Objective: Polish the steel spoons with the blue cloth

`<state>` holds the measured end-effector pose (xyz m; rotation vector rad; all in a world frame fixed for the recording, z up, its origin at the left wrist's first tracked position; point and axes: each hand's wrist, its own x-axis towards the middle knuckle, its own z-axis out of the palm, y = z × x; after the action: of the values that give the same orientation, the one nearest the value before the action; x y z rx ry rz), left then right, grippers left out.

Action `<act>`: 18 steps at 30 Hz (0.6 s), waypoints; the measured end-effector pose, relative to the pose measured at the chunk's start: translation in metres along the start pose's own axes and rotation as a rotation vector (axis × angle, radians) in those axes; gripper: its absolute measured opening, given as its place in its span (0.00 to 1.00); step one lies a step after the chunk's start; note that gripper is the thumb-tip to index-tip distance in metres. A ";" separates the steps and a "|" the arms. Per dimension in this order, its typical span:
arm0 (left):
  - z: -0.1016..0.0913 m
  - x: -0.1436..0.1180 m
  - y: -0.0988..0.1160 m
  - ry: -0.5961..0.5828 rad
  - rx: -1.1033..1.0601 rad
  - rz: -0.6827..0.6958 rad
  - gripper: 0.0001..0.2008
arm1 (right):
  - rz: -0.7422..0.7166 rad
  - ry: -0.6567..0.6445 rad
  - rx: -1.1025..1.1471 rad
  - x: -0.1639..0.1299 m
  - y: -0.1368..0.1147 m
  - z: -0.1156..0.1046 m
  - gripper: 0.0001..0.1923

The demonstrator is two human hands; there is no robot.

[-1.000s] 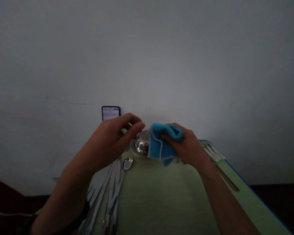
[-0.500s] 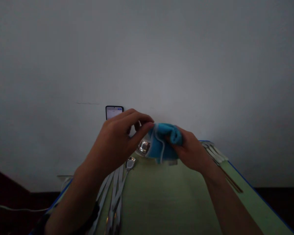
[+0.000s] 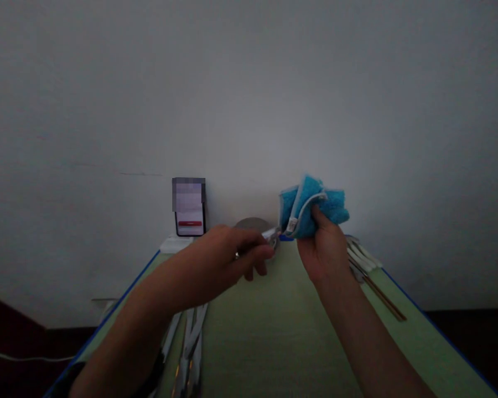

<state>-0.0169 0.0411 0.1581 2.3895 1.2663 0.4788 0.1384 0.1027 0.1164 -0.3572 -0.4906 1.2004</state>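
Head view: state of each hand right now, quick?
Left hand: fingers curled at a small pale item; grip can't be told for sure.
Right hand: closed, holding the blue cloth.

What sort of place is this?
Probably a room in a home, perhaps a dining spot: green table against a pale wall, metal cutlery on its left side, phone standing at the far end.

Left hand (image 3: 223, 260) in pinch grip
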 end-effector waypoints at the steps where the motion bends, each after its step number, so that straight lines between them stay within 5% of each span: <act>1: 0.001 0.002 -0.001 0.023 0.016 -0.027 0.18 | 0.000 0.000 -0.012 -0.001 0.001 0.000 0.09; 13: 0.008 0.012 -0.015 0.038 0.078 -0.076 0.23 | 0.177 -0.025 -0.013 -0.006 0.010 0.003 0.07; 16: 0.006 0.012 -0.031 -0.107 0.054 -0.111 0.21 | 0.174 -0.109 -0.144 -0.005 0.015 -0.004 0.06; 18: -0.001 0.009 -0.043 -0.068 0.096 -0.137 0.16 | 0.138 -0.219 -0.345 -0.002 0.013 -0.011 0.08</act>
<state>-0.0430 0.0711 0.1390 2.3540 1.4400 0.2996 0.1340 0.1050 0.0999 -0.5636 -0.8798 1.2957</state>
